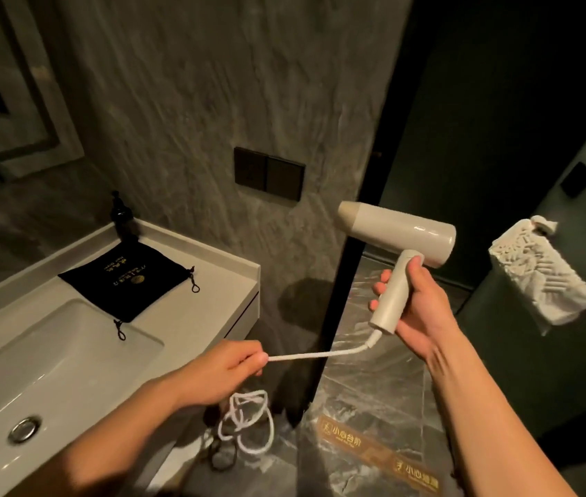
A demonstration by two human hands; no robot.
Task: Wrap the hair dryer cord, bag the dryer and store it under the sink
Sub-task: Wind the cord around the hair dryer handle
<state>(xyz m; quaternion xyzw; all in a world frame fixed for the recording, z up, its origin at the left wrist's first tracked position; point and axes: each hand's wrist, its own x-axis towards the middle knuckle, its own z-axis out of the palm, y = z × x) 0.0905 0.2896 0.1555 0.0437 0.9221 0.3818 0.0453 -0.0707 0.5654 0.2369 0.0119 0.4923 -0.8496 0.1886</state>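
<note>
Sink (51,356): at the left of the surface (212,281), basin bare, drain near the front.
Bag (124,281): black drawstring pouch, flat on the surface behind the basin's right back corner, one corner just over the basin rim, draw cords trailing off two corners; well apart from both hands.
Bottle (121,217): dark pump bottle at the surface's back edge, just behind the bag.
Left hand (227,367): out past the surface's right front corner, closed in a pinch on the cord, remaining fingers curled under.
Cord (320,354): white, pulled taut from the left hand's pinch rightward and slightly up to the foot of the dryer's handle; long axis of this stretch close to level, left to right.
Slack cord (248,425): loose white loops hanging below the left hand, over the floor; plug end not told apart.
Dryer (399,233): in the air to the right of the surface, barrel nearly level with the nozzle pointing left, handle slanting down and left toward the cord.
Right hand (416,303): wrapped shut around the handle, thumb high near the barrel.
Towel (542,274): white, on a rail at far right.
Deciding relation: free cord lying left of and below the dryer, on the left hand's side; winding likely to fall to the left hand, the right steadying the handle.
Stage, as a judgement: cord not yet wrapped, bagging not begun.
</note>
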